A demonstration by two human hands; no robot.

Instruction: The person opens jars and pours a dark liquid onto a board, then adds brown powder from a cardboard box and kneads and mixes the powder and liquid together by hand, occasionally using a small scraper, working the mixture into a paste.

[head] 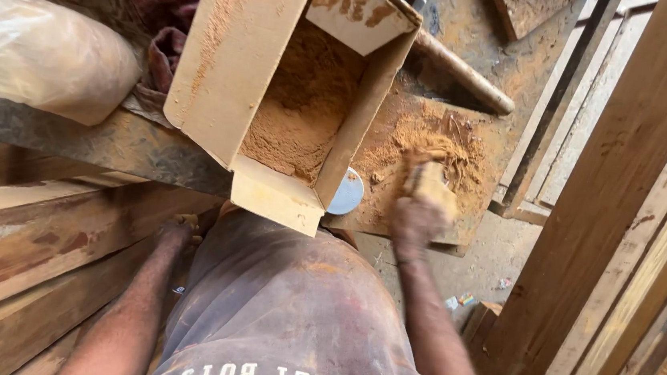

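Orange-brown sawdust heap [425, 151] on flat wooden board [383, 216], twelve o'clock from dusty right hand [419, 215], fingers closed round small pale wood block [434, 184] touching heap. Left hand [173, 230] far, grip unclear. Sawdust-filled open cardboard box [278, 86] at ten o'clock.

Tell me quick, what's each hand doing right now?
Left hand: resting low by the wooden planks; grip cannot be told.
Right hand: closed on a small pale block over the sawdust pile.
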